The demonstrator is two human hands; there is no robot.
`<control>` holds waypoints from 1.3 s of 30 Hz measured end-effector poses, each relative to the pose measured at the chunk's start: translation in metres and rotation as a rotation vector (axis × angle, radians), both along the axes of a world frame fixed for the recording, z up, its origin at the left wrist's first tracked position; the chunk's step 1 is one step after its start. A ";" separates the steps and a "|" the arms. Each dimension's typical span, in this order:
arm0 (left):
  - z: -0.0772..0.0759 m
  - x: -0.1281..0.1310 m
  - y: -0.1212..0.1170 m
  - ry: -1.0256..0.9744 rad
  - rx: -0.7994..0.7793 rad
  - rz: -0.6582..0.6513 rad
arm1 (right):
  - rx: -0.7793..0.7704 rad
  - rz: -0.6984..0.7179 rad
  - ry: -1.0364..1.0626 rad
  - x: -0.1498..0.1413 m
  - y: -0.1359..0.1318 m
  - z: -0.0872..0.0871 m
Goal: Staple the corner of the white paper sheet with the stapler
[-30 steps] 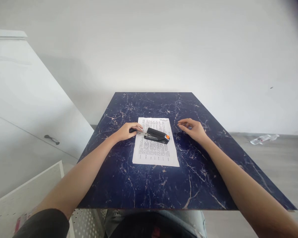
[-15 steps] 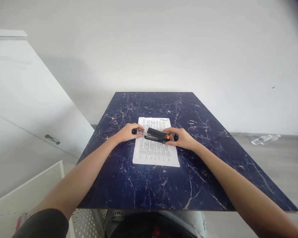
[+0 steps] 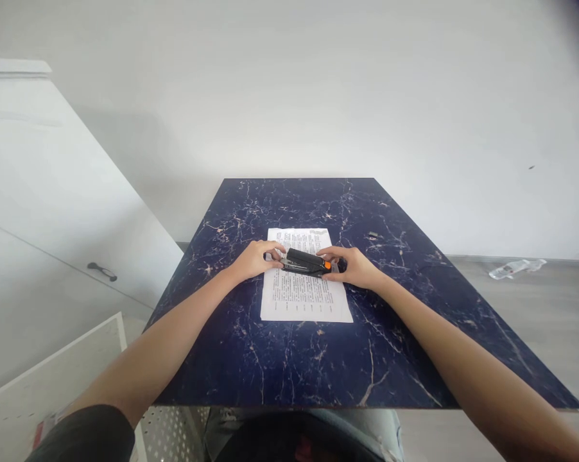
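Note:
A black stapler [image 3: 303,262] with an orange part at its right end lies across the printed sheets of paper [image 3: 303,309]. My right hand [image 3: 355,267] grips the orange end between thumb and fingers. At the stapler's left end, my left hand [image 3: 255,260] is pinched on the metal staple tray [image 3: 284,262], which sticks out only a little from the black body. Whether staples sit in the tray is too small to tell.
The dark blue marbled table [image 3: 289,366] carries a small grey-green piece [image 3: 373,235] right of the paper. A white cabinet [image 3: 53,192] stands left, above a perforated white rack [image 3: 68,369]. Clear plastic packaging [image 3: 515,268] lies on the floor at right.
My left hand has moved slightly right, and the metal tray has slid further into the stapler. The paper's near edge has shifted a little right. My right hand has stayed nearly still.

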State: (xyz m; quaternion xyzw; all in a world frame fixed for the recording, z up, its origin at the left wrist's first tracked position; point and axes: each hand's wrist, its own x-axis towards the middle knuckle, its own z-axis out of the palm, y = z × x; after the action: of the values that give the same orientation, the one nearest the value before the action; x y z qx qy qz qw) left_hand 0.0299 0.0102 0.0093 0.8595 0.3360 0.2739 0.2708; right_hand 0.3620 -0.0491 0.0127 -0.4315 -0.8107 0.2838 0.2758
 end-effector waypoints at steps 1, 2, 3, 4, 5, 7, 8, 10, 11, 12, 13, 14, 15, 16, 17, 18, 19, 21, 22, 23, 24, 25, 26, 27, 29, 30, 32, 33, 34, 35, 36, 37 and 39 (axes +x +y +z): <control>0.001 0.002 -0.001 -0.003 -0.007 0.003 | 0.000 -0.009 -0.004 0.000 0.000 0.000; 0.001 0.004 -0.003 -0.006 -0.013 0.007 | 0.000 -0.016 -0.007 0.000 0.000 0.000; 0.001 0.005 -0.004 -0.010 -0.014 0.014 | 0.002 -0.021 -0.009 0.000 0.000 0.000; 0.002 0.007 -0.005 -0.014 -0.013 0.020 | 0.004 -0.025 -0.010 0.000 0.000 0.000; 0.002 0.008 -0.006 -0.020 -0.013 0.026 | 0.005 -0.025 -0.011 0.000 0.000 0.000; 0.002 0.011 -0.008 -0.035 -0.020 0.031 | 0.009 -0.024 -0.014 -0.001 -0.001 0.000; 0.001 0.012 -0.008 -0.045 -0.028 0.035 | 0.010 -0.024 -0.015 -0.001 -0.001 -0.001; 0.001 0.015 -0.010 -0.065 -0.050 0.037 | 0.008 -0.026 -0.015 -0.002 0.000 -0.001; 0.001 0.017 -0.011 -0.074 -0.060 0.037 | 0.007 -0.027 -0.015 -0.002 0.000 -0.002; 0.000 0.018 -0.011 -0.082 -0.068 0.036 | 0.007 -0.029 -0.014 -0.001 0.000 -0.002; 0.000 0.020 -0.012 -0.087 -0.074 0.039 | 0.006 -0.033 -0.013 -0.001 0.000 -0.003; 0.001 0.021 -0.013 -0.090 -0.081 0.044 | 0.006 -0.038 -0.013 0.000 0.001 -0.004; 0.001 0.021 -0.013 -0.090 -0.086 0.052 | 0.006 -0.041 -0.013 0.000 0.001 -0.005; 0.001 0.022 -0.013 -0.089 -0.089 0.061 | 0.006 -0.043 -0.013 0.000 0.001 -0.005; 0.001 0.022 -0.014 -0.087 -0.088 0.067 | 0.007 -0.044 -0.014 0.000 0.002 -0.006; 0.000 0.023 -0.014 -0.086 -0.085 0.071 | 0.008 -0.044 -0.015 0.000 0.002 -0.006; 0.000 0.023 -0.014 -0.084 -0.080 0.072 | 0.010 -0.044 -0.015 0.000 0.002 -0.006; 0.000 0.023 -0.013 -0.081 -0.075 0.071 | 0.015 -0.048 -0.018 -0.001 0.002 -0.006; 0.000 0.023 -0.014 -0.080 -0.077 0.073 | 0.016 -0.048 -0.020 -0.001 0.002 -0.006; 0.000 0.024 -0.014 -0.081 -0.083 0.078 | 0.016 -0.046 -0.021 -0.001 0.001 -0.005; 0.000 0.024 -0.014 -0.084 -0.090 0.084 | 0.016 -0.043 -0.023 -0.002 0.001 -0.005; 0.001 0.024 -0.015 -0.087 -0.097 0.089 | 0.016 -0.043 -0.024 -0.002 0.001 -0.005; 0.001 0.025 -0.015 -0.091 -0.101 0.090 | 0.017 -0.044 -0.024 -0.002 0.001 -0.004; 0.002 0.025 -0.016 -0.093 -0.106 0.088 | 0.015 -0.045 -0.024 -0.002 0.001 -0.004; 0.002 0.025 -0.016 -0.097 -0.112 0.075 | 0.010 -0.046 -0.022 -0.002 0.000 -0.004; 0.002 0.026 -0.016 -0.099 -0.116 0.069 | 0.010 -0.044 -0.021 -0.002 0.000 -0.004; 0.001 0.026 -0.016 -0.111 -0.127 0.069 | 0.014 -0.039 -0.020 -0.003 0.000 -0.003; 0.001 0.026 -0.016 -0.116 -0.135 0.070 | 0.018 -0.037 -0.020 -0.004 0.000 -0.003; 0.000 0.026 -0.015 -0.120 -0.144 0.071 | 0.020 -0.037 -0.019 -0.004 0.000 -0.003; -0.001 0.026 -0.015 -0.122 -0.152 0.069 | 0.019 -0.038 -0.020 -0.005 0.000 -0.003; -0.002 0.026 -0.014 -0.124 -0.157 0.066 | 0.018 -0.039 -0.020 -0.005 0.000 -0.003; -0.003 0.026 -0.014 -0.125 -0.159 0.062 | 0.016 -0.042 -0.022 -0.006 0.000 -0.003; -0.005 0.026 -0.013 -0.127 -0.158 0.060 | 0.017 -0.051 -0.026 -0.006 -0.001 -0.003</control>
State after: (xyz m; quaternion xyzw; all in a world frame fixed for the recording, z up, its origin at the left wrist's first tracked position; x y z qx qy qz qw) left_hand 0.0559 -0.0025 0.0041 0.8060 0.3644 0.3084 0.3500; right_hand 0.3561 -0.0496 0.0099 -0.4531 -0.8054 0.2641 0.2762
